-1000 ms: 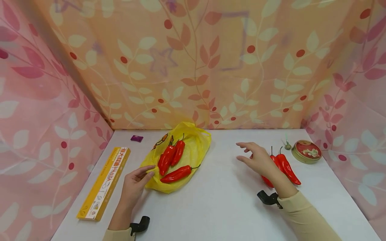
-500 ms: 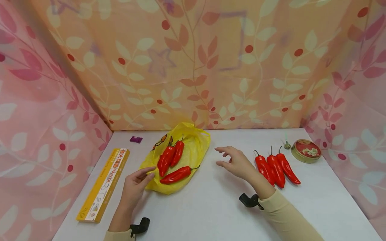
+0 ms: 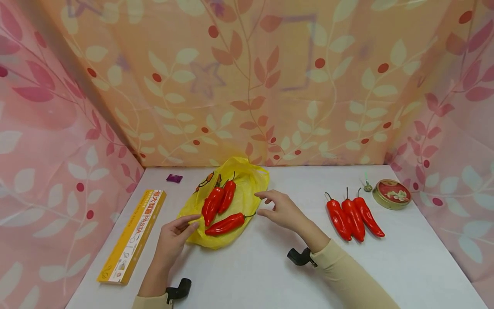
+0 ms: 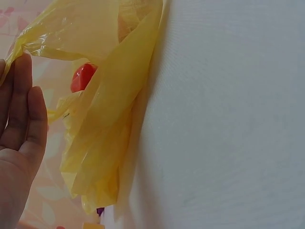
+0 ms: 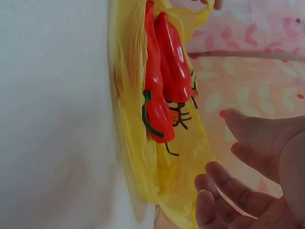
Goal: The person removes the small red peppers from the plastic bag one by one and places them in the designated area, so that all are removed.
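A yellow plastic bag (image 3: 256,182) lies on the table with red chili peppers (image 3: 227,224) in its open mouth; three show in the head view. My left hand (image 3: 173,236) pinches the bag's near left edge between thumb and fingers; in the left wrist view, the film (image 4: 62,40) stretches up to the fingertips. My right hand (image 3: 283,210) hovers by the bag's right edge, fingers and thumb apart, holding nothing. The right wrist view shows this hand (image 5: 257,176) beside the bag, with peppers (image 5: 174,62) lying inside it.
Three more red chili peppers (image 3: 353,219) lie side by side on the right. Beyond them are a round red-topped tin (image 3: 393,194) and a small green item (image 3: 368,187). A yellow pasta box (image 3: 133,236) and a small purple packet (image 3: 175,178) are on the left.
My right hand has moved left from above the peppers on the right to the bag's right side, uncovering those peppers. My left hand has stayed at the bag's edge.
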The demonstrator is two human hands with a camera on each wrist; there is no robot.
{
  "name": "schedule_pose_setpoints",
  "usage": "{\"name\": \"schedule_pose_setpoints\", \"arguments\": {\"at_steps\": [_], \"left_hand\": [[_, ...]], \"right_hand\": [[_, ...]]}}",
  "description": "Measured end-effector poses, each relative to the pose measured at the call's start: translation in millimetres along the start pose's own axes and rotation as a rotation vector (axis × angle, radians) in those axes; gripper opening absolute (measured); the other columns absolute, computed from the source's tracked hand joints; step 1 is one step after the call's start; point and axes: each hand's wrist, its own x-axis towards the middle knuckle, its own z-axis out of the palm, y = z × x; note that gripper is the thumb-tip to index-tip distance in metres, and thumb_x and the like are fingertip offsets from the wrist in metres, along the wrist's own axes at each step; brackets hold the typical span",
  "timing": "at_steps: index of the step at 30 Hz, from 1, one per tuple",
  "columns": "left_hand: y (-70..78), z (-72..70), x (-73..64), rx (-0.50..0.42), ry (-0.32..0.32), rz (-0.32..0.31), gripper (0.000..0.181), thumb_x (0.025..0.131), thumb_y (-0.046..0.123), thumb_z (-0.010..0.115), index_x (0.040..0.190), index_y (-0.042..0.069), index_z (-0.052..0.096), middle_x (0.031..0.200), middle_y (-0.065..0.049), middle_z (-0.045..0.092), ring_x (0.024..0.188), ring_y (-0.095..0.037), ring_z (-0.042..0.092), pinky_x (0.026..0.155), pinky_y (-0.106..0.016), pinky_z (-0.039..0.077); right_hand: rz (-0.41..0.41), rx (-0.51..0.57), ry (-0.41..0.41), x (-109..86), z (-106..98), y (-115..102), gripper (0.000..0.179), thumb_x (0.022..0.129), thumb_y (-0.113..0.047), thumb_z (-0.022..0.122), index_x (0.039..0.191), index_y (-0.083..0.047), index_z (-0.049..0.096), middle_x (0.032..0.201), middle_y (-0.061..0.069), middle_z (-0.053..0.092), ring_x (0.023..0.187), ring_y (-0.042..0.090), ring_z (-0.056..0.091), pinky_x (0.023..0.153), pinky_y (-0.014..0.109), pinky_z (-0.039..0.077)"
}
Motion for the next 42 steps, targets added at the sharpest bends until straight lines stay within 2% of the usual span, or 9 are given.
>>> {"name": "schedule_pose_setpoints", "arguments": {"at_steps": [4, 11, 17, 22, 28, 33, 35, 37, 42], "left_hand": [[-0.3, -0.2, 0.9, 0.002, -0.001, 0.0, 0.032, 0.095, 0.027, 0.072, 0.121, 0.009, 0.072, 0.126, -0.011, 0.068, 0.105, -0.009, 0.066, 0.09, -0.016, 0.055], [-0.5, -1.2, -1.4, 0.005, -0.003, -0.012, 0.033, 0.095, 0.027, 0.072, 0.123, 0.01, 0.071, 0.127, -0.011, 0.068, 0.105, -0.008, 0.066, 0.09, -0.016, 0.054], [-1.2, -2.0, -1.4, 0.012, 0.0, 0.001, 0.033, 0.095, 0.028, 0.072, 0.123, 0.01, 0.071, 0.126, -0.01, 0.069, 0.105, -0.008, 0.067, 0.09, -0.016, 0.054], [-2.9, -1.3, -0.1, 0.019, -0.002, -0.001, 0.033, 0.095, 0.027, 0.072, 0.123, 0.009, 0.071, 0.125, -0.008, 0.069, 0.105, -0.008, 0.067, 0.089, -0.017, 0.055], [-3.1, -0.3, 0.5, 0.013, 0.0, 0.009, 0.032, 0.095, 0.027, 0.072, 0.121, 0.01, 0.072, 0.124, -0.007, 0.07, 0.104, -0.009, 0.067, 0.089, -0.017, 0.055], [-1.7, -0.3, 0.3, 0.005, -0.005, 0.007, 0.032, 0.095, 0.027, 0.072, 0.122, 0.01, 0.072, 0.125, -0.008, 0.069, 0.105, -0.009, 0.066, 0.09, -0.017, 0.055], [-1.3, -0.2, 0.2, 0.005, -0.005, 0.004, 0.032, 0.095, 0.027, 0.071, 0.122, 0.009, 0.071, 0.125, -0.009, 0.069, 0.105, -0.009, 0.066, 0.09, -0.016, 0.054], [-1.3, -0.1, 0.0, 0.01, -0.007, 0.007, 0.032, 0.096, 0.027, 0.071, 0.123, 0.009, 0.071, 0.125, -0.009, 0.069, 0.105, -0.009, 0.066, 0.09, -0.016, 0.054], [-2.8, -0.6, -0.2, 0.019, -0.017, 0.018, 0.031, 0.096, 0.026, 0.071, 0.123, 0.01, 0.071, 0.126, -0.009, 0.068, 0.103, -0.009, 0.066, 0.09, -0.016, 0.054]], "right_hand": [[-0.024, 0.012, -0.024, 7.3, 11, -4, 0.048, 0.09, -0.021, 0.078, 0.135, -0.016, 0.063, 0.126, 0.012, 0.067, 0.109, 0.029, 0.063, 0.082, 0.034, 0.056], [-0.046, 0.044, -0.089, 22.1, 35, -10, 0.047, 0.09, -0.024, 0.078, 0.133, -0.011, 0.064, 0.126, 0.016, 0.068, 0.11, 0.034, 0.063, 0.093, 0.049, 0.056], [-0.011, 0.042, -0.155, 32.3, 51, -7, 0.052, 0.088, -0.028, 0.08, 0.134, -0.011, 0.064, 0.128, 0.009, 0.068, 0.114, 0.027, 0.062, 0.098, 0.044, 0.054], [0.027, 0.028, -0.204, 35.0, 60, -2, 0.05, 0.086, -0.021, 0.082, 0.132, -0.016, 0.066, 0.123, 0.001, 0.069, 0.111, 0.021, 0.061, 0.098, 0.04, 0.053], [-0.009, -0.011, -0.207, 36.6, 64, 2, 0.041, 0.086, -0.014, 0.081, 0.126, -0.019, 0.071, 0.105, -0.006, 0.07, 0.097, 0.017, 0.06, 0.089, 0.033, 0.053], [-0.025, -0.006, -0.192, 34.8, 61, 2, 0.039, 0.088, -0.017, 0.079, 0.127, -0.019, 0.071, 0.108, -0.006, 0.069, 0.098, 0.015, 0.06, 0.088, 0.031, 0.053], [-0.027, 0.027, -0.171, 33.1, 58, 1, 0.041, 0.089, -0.018, 0.078, 0.129, -0.017, 0.069, 0.115, -0.005, 0.069, 0.102, 0.015, 0.061, 0.092, 0.033, 0.054], [-0.027, 0.106, -0.139, 31.6, 53, 0, 0.044, 0.089, -0.019, 0.078, 0.131, -0.014, 0.067, 0.119, -0.002, 0.069, 0.106, 0.017, 0.064, 0.095, 0.035, 0.055], [0.008, 0.422, -0.057, 29.6, 41, 3, 0.056, 0.088, -0.013, 0.079, 0.14, -0.016, 0.058, 0.12, 0.007, 0.069, 0.111, 0.027, 0.068, 0.094, 0.036, 0.058]]}}
